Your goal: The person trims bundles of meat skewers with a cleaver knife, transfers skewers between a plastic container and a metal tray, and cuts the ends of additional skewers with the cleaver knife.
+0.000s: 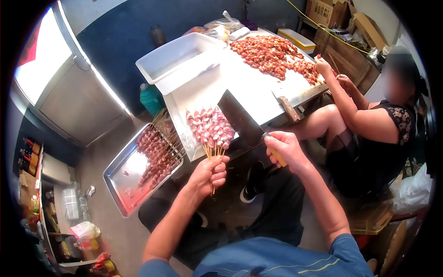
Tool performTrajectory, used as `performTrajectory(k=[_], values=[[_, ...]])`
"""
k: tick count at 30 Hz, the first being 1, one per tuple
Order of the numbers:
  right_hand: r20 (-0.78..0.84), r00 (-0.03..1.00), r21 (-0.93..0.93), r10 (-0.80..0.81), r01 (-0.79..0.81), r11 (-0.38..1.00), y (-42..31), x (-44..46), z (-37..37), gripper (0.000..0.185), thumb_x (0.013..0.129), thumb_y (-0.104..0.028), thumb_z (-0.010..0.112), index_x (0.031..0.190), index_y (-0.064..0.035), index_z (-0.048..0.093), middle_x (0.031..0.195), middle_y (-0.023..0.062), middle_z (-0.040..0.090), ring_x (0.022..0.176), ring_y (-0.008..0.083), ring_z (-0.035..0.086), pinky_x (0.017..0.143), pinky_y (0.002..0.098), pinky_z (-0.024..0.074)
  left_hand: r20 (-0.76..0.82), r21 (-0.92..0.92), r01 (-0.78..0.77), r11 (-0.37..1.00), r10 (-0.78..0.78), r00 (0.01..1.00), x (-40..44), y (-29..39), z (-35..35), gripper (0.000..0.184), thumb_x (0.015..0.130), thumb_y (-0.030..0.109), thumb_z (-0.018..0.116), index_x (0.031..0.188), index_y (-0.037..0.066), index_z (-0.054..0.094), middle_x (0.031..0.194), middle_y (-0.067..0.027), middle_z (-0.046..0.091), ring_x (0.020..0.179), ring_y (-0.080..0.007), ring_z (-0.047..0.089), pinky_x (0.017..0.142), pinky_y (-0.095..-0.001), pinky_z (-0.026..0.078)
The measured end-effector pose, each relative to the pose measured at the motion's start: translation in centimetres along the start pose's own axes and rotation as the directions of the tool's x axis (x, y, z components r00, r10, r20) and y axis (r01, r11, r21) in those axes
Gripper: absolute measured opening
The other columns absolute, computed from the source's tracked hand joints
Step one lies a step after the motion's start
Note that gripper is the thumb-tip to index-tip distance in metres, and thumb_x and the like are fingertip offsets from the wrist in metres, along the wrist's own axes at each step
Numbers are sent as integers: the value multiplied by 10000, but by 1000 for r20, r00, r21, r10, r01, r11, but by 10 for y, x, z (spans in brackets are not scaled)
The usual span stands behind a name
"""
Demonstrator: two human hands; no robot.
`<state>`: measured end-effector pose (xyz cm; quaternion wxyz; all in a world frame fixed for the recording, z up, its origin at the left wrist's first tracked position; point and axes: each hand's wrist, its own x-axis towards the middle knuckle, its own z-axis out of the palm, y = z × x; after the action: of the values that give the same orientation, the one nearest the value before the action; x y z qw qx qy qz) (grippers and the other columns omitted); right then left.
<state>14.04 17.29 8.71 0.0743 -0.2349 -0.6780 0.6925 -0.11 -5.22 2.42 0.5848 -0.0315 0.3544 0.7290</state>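
My left hand is closed round the stick ends of a bunch of meat skewers. Their pale pink meat lies over the near left corner of the white table. In my right hand is a cleaver with a yellow handle, its broad dark blade tilted up to the left. The blade's edge is close to the skewers' right side; whether it touches them I cannot tell. Left of my left hand, a metal tray holds a pile of darker skewers.
A white tub and heaped red meat pieces are on the table. Another knife lies at its front edge. A person sits at the right, hands by the meat. A teal bottle stands behind the tray.
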Motion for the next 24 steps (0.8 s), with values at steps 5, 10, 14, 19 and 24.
performTrajectory(k=[5,10,14,19,24], values=[[-40,992,-174,-118,110,979,-23,4,0,280,942,-253,622,1041,7,653,677,14,594,489,48,537,393,182,394,-28,-25,-29,999,28,999,12,-3,7,164,1010,160,472,1049,12,532,627,30,386,438,-60,302,382,-207,256],[-39,988,-154,-148,141,978,-53,25,8,339,943,-256,613,1150,13,605,690,36,588,505,71,541,397,197,397,-48,-50,-59,997,57,997,16,-3,14,152,1008,149,469,1047,10,517,617,29,378,436,-60,300,381,-210,257],[-42,998,-215,-44,34,976,-49,44,15,439,954,-276,591,1266,26,533,700,47,577,521,85,541,402,213,409,-72,-36,-81,996,78,994,19,-6,16,152,1008,154,478,1028,7,511,609,29,366,434,-59,291,380,-214,249],[26,993,-271,117,-106,957,-59,-5,-15,462,961,-278,573,1302,30,526,724,55,580,521,94,551,402,215,419,-99,-55,-107,993,102,990,19,-7,17,145,1000,147,490,1022,7,524,619,32,374,431,-56,294,380,-210,258],[-43,996,-258,75,-83,963,-50,-31,-25,408,966,-235,571,1275,31,544,733,51,591,513,90,558,406,201,413,-101,-54,-122,991,116,988,22,-10,17,154,1001,157,497,1025,7,522,616,33,369,430,-56,293,380,-210,251]])
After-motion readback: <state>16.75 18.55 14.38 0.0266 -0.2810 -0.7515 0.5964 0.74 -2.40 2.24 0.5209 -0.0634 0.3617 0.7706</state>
